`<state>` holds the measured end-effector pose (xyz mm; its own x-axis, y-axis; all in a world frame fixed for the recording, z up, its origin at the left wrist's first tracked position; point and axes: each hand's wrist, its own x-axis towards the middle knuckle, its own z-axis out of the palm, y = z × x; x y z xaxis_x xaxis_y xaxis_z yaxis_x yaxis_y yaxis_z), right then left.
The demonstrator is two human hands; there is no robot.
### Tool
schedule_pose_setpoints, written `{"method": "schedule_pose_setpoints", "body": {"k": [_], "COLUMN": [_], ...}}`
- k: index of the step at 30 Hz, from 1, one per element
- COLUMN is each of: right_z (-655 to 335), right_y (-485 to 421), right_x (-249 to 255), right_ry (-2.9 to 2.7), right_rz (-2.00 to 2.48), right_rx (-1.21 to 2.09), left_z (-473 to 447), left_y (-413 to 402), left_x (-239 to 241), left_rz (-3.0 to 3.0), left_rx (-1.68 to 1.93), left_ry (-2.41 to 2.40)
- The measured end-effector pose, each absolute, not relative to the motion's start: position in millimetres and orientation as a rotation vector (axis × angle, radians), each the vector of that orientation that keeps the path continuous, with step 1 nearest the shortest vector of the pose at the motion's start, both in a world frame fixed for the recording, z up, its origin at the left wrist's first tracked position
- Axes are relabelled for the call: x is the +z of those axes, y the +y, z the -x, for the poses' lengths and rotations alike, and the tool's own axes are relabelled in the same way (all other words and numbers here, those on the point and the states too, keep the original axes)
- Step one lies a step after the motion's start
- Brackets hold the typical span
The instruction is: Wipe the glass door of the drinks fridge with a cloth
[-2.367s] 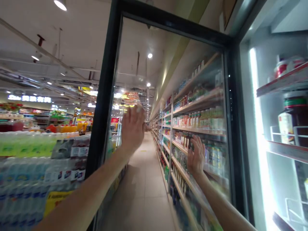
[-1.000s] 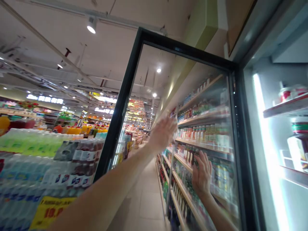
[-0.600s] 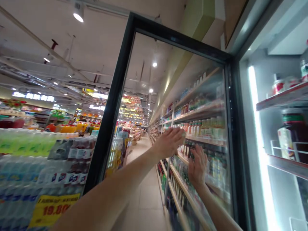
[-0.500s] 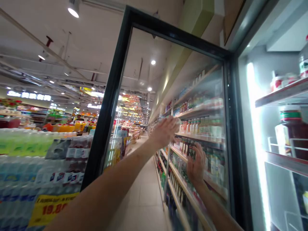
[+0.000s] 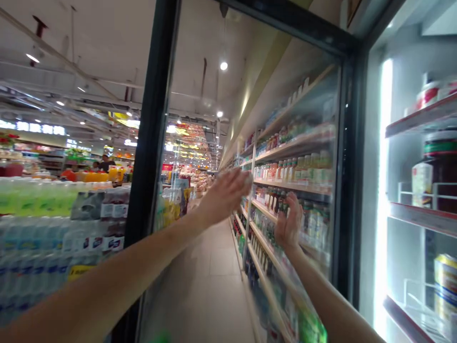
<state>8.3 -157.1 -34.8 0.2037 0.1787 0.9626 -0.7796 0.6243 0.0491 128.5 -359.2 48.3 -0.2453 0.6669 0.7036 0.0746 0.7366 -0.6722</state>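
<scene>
A glass cooler door (image 5: 162, 124) with a black frame stands open in front of me. My left hand (image 5: 225, 194) reaches across to the middle of its pane, fingers stretched out and pointing right. Something pale shows at those fingertips; whether it is an object or a reflection I cannot tell. Lower and to the right, my right hand (image 5: 288, 224) is raised before the pane with its fingers apart and slightly bent. It holds nothing that I can see. Whether either palm touches the glass I cannot make out.
At right is the lit cooler with shelves (image 5: 424, 219), a dark bottle (image 5: 442, 166) and a yellow-topped can (image 5: 446, 281). Stacked drink bottles (image 5: 46, 238) stand at left. An aisle floor (image 5: 203, 295) and shelves of bottles (image 5: 296, 186) show in the glass.
My left hand has moved left across the pane. The right hand has shifted slightly up and left. The view has tilted down, and the door frame fills more of it.
</scene>
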Motion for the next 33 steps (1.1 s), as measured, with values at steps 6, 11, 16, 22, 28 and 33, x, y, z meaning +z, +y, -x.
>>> {"method": "schedule_pose_setpoints", "body": {"k": [6, 11, 16, 22, 28, 33], "right_z": [-9.9, -8.3, -8.1, -7.6, -7.8, -6.5], "right_y": [-158.5, -158.1, -156.5, -155.9, -155.8, -156.1], "right_x": [-34.2, -34.9, -34.6, -35.0, -35.5, -35.1], "right_ry": [-1.221, -1.23, -1.217, -1.204, -1.224, -1.219], "right_rz": [-0.598, -0.596, -0.604, -0.607, -0.591, -0.608], "right_rx": [0.744, 0.741, 0.731, 0.745, 0.755, 0.741], "left_z": [-148.6, -166.1, -171.5, -176.1, -175.6, -170.7], "left_y": [-398.2, -412.8, -420.6, -425.6, -421.6, -410.6], "left_x": [7.6, -36.7, -60.2, -69.3, -87.0, -78.0], "left_rz": [0.602, 0.582, 0.738, 0.34, 0.206, 0.738], "left_rx": [0.604, 0.656, 0.698, 0.472, 0.431, 0.759], "left_ry": [-1.825, -1.845, -1.841, -1.735, -1.717, -1.779]}}
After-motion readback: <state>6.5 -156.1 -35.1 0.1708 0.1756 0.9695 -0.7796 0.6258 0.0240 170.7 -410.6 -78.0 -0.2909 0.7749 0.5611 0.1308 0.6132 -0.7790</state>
